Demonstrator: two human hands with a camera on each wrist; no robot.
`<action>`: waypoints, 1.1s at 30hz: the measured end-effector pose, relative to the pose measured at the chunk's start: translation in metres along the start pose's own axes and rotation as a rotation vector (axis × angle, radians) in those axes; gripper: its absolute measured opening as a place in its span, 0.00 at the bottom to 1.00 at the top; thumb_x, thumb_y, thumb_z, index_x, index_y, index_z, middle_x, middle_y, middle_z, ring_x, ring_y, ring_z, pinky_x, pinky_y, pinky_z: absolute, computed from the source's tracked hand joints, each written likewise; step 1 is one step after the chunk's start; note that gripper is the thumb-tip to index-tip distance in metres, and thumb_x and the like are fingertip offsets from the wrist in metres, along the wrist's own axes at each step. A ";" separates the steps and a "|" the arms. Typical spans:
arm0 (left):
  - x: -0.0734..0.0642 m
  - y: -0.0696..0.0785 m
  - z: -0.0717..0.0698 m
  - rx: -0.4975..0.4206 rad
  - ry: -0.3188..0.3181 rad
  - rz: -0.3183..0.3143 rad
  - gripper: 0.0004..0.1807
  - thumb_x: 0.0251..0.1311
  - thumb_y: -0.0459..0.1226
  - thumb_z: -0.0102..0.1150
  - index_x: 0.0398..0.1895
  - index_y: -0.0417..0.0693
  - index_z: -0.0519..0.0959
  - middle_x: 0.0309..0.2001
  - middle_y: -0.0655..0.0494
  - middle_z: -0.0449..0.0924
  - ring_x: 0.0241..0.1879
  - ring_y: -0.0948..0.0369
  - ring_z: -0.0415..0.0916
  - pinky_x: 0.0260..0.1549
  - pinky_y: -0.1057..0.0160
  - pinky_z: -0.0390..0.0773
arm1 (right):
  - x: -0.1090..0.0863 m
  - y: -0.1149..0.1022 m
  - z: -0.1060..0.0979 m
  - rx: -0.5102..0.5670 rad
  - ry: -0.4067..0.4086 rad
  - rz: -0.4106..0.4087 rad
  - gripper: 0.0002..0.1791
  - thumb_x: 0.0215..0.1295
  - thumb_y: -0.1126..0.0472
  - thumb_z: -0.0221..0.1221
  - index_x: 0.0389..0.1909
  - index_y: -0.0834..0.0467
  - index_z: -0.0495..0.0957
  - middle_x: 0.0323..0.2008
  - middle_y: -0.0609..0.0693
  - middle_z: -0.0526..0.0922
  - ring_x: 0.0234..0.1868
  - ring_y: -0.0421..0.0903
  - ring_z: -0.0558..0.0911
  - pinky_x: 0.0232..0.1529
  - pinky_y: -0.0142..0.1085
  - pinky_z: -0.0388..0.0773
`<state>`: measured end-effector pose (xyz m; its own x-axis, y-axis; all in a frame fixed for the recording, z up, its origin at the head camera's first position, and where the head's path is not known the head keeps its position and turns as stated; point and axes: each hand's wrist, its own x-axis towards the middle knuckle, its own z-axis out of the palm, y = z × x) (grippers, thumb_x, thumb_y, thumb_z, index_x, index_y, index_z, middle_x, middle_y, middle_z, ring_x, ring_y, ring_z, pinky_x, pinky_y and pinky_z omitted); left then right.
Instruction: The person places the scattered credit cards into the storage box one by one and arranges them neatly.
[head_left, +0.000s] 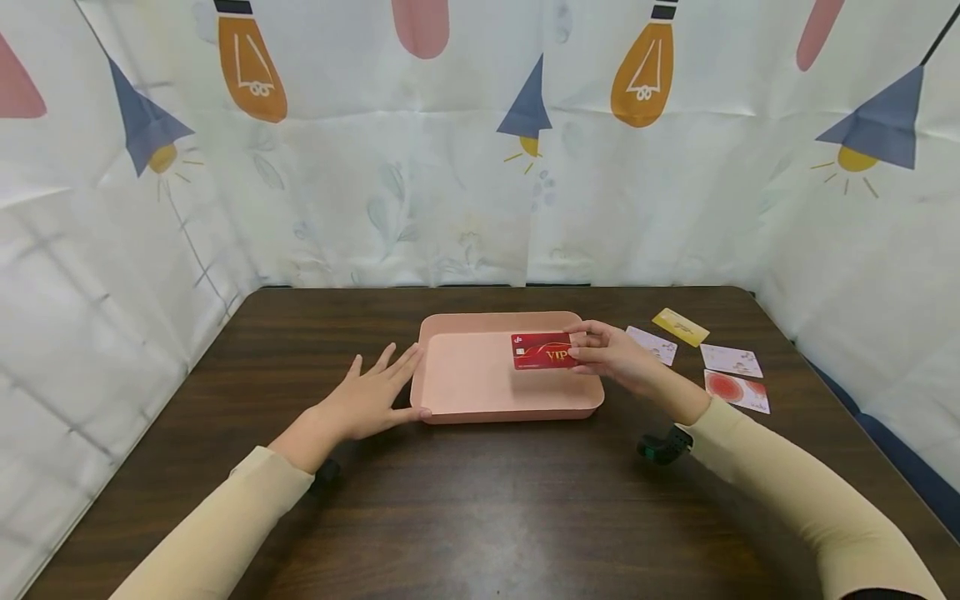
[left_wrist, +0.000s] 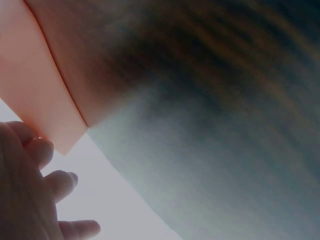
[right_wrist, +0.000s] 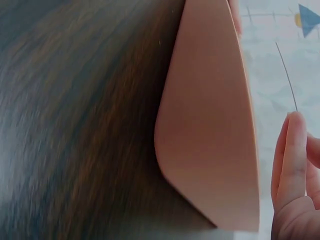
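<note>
A red VIP card (head_left: 542,351) is pinched by its right end between the thumb and fingers of my right hand (head_left: 611,357), above the right part of a pink tray (head_left: 465,375). In the right wrist view the card (right_wrist: 286,75) appears edge-on as a thin line, over the tray's outer wall (right_wrist: 207,115). My left hand (head_left: 367,396) has its fingers spread and touches the tray's left rim. The left wrist view shows its fingers (left_wrist: 62,185) beside the tray's side wall (left_wrist: 45,75).
Right of the tray lie a yellow card (head_left: 681,327), a white card (head_left: 651,343), another white card (head_left: 732,361) and a white card with a red circle (head_left: 737,391). The dark wooden table (head_left: 480,508) is bordered by a printed white curtain (head_left: 450,192).
</note>
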<state>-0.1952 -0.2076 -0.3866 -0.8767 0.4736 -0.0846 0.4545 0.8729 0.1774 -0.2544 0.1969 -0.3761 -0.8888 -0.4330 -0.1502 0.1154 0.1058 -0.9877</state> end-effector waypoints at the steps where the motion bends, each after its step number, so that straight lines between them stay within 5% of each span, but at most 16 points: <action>1: 0.000 0.000 0.000 -0.003 0.000 0.000 0.57 0.66 0.71 0.47 0.84 0.45 0.43 0.83 0.49 0.42 0.80 0.41 0.40 0.67 0.23 0.41 | 0.001 0.000 0.003 0.003 0.005 0.004 0.28 0.75 0.69 0.57 0.71 0.70 0.61 0.47 0.52 0.80 0.48 0.46 0.81 0.49 0.38 0.84; 9: 0.000 -0.001 -0.001 0.008 -0.001 -0.003 0.57 0.66 0.70 0.49 0.84 0.46 0.43 0.83 0.49 0.42 0.80 0.41 0.40 0.67 0.24 0.41 | 0.010 0.002 0.020 0.010 0.015 0.003 0.27 0.75 0.72 0.55 0.71 0.71 0.62 0.52 0.57 0.79 0.49 0.47 0.80 0.51 0.43 0.83; 21: 0.000 -0.002 0.001 0.003 0.000 -0.008 0.57 0.65 0.71 0.49 0.84 0.47 0.44 0.83 0.49 0.44 0.79 0.40 0.41 0.66 0.23 0.41 | 0.030 0.001 0.051 0.067 0.009 0.076 0.26 0.75 0.72 0.56 0.71 0.71 0.64 0.43 0.56 0.81 0.40 0.45 0.84 0.44 0.38 0.85; 33: 0.003 -0.003 0.001 0.004 0.001 -0.013 0.58 0.64 0.72 0.49 0.84 0.47 0.44 0.83 0.50 0.44 0.79 0.40 0.41 0.67 0.23 0.41 | 0.045 -0.002 0.080 0.075 0.095 0.122 0.24 0.72 0.71 0.60 0.68 0.66 0.72 0.57 0.66 0.79 0.44 0.52 0.84 0.41 0.38 0.86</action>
<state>-0.1985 -0.2086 -0.3880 -0.8827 0.4620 -0.0861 0.4435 0.8795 0.1724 -0.2593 0.1053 -0.3845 -0.9038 -0.3341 -0.2675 0.2542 0.0839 -0.9635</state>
